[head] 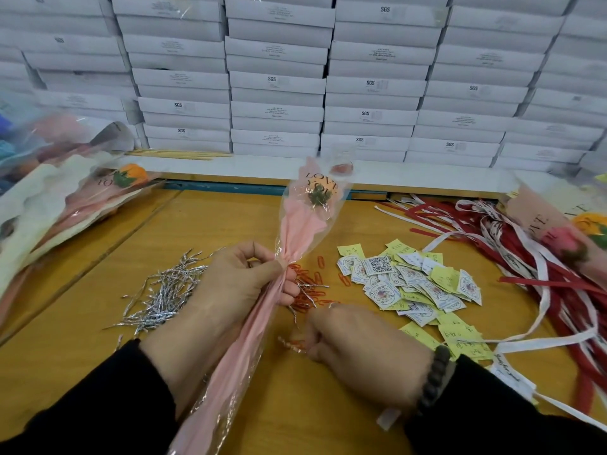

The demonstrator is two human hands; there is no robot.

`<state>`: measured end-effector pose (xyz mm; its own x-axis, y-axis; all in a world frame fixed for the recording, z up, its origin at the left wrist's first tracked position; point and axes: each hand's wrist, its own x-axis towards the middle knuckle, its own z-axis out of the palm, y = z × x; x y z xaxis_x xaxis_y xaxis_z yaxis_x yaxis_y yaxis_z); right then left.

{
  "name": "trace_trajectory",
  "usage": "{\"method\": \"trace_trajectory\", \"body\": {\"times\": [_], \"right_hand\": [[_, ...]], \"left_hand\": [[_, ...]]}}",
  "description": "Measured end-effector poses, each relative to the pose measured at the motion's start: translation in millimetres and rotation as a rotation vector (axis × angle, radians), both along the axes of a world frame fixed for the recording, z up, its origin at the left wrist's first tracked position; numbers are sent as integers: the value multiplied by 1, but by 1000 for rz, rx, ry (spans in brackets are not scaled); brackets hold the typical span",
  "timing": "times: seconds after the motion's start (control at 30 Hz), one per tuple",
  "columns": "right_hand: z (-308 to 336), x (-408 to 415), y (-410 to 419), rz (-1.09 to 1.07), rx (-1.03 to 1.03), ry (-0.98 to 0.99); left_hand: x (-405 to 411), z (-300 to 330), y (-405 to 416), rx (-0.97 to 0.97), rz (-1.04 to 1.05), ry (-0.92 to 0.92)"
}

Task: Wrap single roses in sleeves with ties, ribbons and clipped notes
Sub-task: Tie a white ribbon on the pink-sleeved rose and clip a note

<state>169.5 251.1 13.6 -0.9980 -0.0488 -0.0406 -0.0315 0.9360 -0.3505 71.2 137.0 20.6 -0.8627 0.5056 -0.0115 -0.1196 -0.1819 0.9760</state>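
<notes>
A: Where the pink crinkled sleeve (297, 231) narrows, left hand (243, 284) grips it, clear film outside, rose (318, 193) up top, mid-surface.
B: Right hand (358, 353)?
A: Curled, pinching a silver twist tie (290, 344). Fingertips hidden.
B: Rest?
A: Tie heap (164, 293) left of centre, paper notes (414, 284) and ribbons (525, 257) toward the right edge, orange clips (312, 284) partly blocked.

Yellow wooden table (203, 224) with silver twist ties (164, 290), red paper clips (312, 280), note cards (417, 284), ribbons (525, 257)
</notes>
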Motion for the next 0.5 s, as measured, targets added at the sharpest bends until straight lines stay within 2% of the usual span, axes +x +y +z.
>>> {"method": "trace_trajectory", "body": {"times": [0.17,0.27,0.5], "right_hand": [[15,-2,29,-190,-97,226],[14,-4,31,-277,-314,403],[-3,-12,19,-255,-756,475]], "left_hand": [[1,-3,2,-1,-10,-28],[5,-7,8,12,-21,-59],[18,-16,18,29,-59,-54]]}}
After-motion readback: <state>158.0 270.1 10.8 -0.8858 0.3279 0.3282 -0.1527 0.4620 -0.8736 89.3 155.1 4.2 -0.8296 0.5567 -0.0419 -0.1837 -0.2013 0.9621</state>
